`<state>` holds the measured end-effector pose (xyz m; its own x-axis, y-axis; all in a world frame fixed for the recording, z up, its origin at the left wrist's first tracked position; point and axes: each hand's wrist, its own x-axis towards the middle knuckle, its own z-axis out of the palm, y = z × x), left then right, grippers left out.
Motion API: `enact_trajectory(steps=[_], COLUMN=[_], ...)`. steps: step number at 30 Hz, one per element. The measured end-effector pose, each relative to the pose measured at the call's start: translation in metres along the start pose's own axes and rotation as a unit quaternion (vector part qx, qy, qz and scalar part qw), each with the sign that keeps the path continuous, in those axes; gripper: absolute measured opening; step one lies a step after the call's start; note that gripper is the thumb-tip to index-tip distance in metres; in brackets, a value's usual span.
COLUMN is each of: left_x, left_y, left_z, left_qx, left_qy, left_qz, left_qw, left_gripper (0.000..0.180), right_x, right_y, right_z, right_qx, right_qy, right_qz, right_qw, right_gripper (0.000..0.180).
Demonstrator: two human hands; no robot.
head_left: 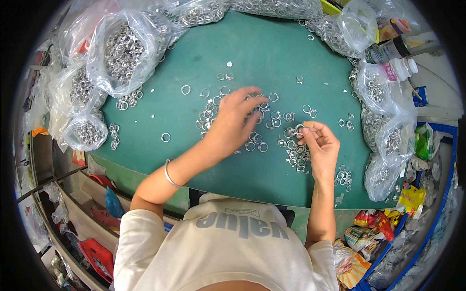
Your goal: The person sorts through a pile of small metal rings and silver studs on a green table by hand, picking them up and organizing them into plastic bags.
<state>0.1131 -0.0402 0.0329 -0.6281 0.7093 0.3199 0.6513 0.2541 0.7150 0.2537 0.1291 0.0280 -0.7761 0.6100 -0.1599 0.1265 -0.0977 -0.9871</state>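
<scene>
Silver-coloured metal rings lie in loose piles on a green table. My left hand, with a bangle on its wrist, hovers over or touches the middle ring pile. Its fingers are bent and apart, and nothing shows held in them; part of that pile is hidden underneath. To the right, my right hand pinches a ring between thumb and fingertips. Just below and left of that hand is another heap of rings. A few single rings, such as one ring at the left, lie apart.
Clear plastic bags full of rings line the table's left, back and right edges, among them an opened bag and a right-hand bag. A white-capped bottle stands at the right. Drawers sit below left; snack packets lie below right.
</scene>
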Motion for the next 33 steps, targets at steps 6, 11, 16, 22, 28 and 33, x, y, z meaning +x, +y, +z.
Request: enact_trajectory(steps=[6, 11, 16, 22, 28, 33], left_x=[-0.014, -0.02, -0.019, -0.02, -0.023, -0.023], left_y=[0.035, 0.028, 0.034, 0.026, 0.03, 0.025], left_z=[0.019, 0.026, 0.021, 0.017, 0.016, 0.021], left_qx=[0.029, -0.079, -0.394, -0.491, -0.299, -0.499], left_qy=[-0.084, -0.012, -0.037, -0.071, -0.048, -0.057], left_qz=[0.038, 0.061, -0.179, -0.198, -0.168, -0.252], left_qw=[0.995, 0.995, 0.901, 0.845, 0.938, 0.827], left_gripper=[0.028, 0.018, 0.011, 0.011, 0.009, 0.009], right_x=[-0.017, -0.021, -0.022, -0.022, -0.023, -0.02], right_y=[-0.013, -0.008, -0.008, -0.013, -0.009, -0.009], right_z=[0.014, 0.016, 0.021, 0.03, 0.033, 0.031], right_qx=[0.084, 0.058, 0.191, 0.062, -0.114, -0.031], right_qy=[-0.049, -0.032, -0.067, -0.028, -0.034, -0.087], right_qz=[0.05, 0.011, 0.127, 0.026, -0.031, 0.034], right_qw=[0.994, 0.998, 0.971, 0.997, 0.992, 0.995], right_gripper=[0.013, 0.014, 0.013, 0.013, 0.013, 0.014])
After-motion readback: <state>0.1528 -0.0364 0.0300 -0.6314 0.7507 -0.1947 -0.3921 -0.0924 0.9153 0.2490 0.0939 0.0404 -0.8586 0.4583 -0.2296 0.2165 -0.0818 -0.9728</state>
